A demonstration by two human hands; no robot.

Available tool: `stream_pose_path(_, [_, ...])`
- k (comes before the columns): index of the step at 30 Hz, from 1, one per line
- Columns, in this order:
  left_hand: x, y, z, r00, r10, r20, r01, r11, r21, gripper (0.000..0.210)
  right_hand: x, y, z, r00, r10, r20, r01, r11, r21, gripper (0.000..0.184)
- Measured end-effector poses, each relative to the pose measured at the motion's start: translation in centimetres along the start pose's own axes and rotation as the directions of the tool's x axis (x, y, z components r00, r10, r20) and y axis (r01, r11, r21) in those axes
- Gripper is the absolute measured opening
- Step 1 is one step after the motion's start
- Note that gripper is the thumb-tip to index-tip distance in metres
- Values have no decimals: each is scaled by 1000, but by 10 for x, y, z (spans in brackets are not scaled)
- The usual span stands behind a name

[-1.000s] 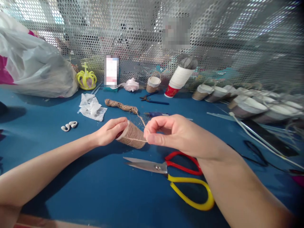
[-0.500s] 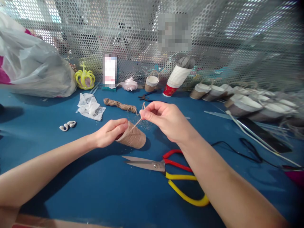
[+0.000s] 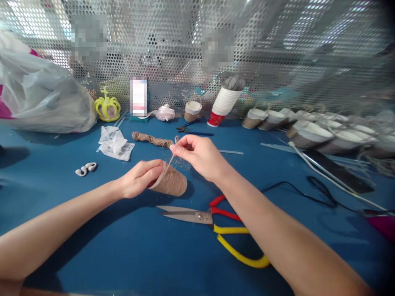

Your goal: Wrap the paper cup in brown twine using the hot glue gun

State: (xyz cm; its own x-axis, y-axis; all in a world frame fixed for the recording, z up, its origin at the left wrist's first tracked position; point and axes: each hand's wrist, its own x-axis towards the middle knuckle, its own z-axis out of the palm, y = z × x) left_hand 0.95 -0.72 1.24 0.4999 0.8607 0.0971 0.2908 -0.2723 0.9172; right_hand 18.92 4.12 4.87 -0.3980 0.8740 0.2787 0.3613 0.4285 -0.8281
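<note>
My left hand (image 3: 140, 177) grips the rim of a twine-wrapped paper cup (image 3: 171, 181), its fingers partly inside the mouth. The cup lies tilted on its side, mouth toward the left, base to the right. Above it my right hand (image 3: 195, 155) pinches a strand of twine (image 3: 169, 162) that runs taut up from the cup's rim. A twisted hank of brown twine (image 3: 151, 139) lies just behind the hands. In front of the cup are large scissors (image 3: 188, 214) with one red and one yellow handle, partly hidden under my right forearm.
Several rope-handled cups (image 3: 314, 133) stand at the right beside a dark phone-like slab (image 3: 339, 172) and cables. Behind are stacked white cups (image 3: 226, 100), pliers (image 3: 187, 128), a pink ribbon (image 3: 166, 112), a yellow crown-shaped ornament (image 3: 107, 107) and a plastic bag (image 3: 46, 90). Crumpled white tissue (image 3: 115, 144) lies left.
My right hand has shifted slightly left, closer to the cup's rim, and the strand stands steeper. The left hand still holds the cup. The whole view has moved a little.
</note>
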Motion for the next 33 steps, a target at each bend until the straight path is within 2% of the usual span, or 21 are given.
stream_pose_path(7, [-1, -3, -1, 1000, 24, 4, -25, 999, 26, 30, 6, -2, 6, 999, 14, 34, -14, 1000, -1, 31])
stream_pose_path(14, [-2, -1, 0, 998, 68, 12, -68, 997, 31, 31, 8, -5, 10, 995, 58, 81, -58, 998, -8, 29])
stream_pose_path(25, [-4, -3, -1, 998, 46, 35, -47, 999, 25, 30, 14, 3, 21, 979, 118, 166, -133, 987, 87, 23])
stream_pose_path(33, [-4, -4, -1, 999, 48, 21, -48, 999, 15, 31, 14, 1, 24, 967, 152, 203, -168, 984, 62, 22])
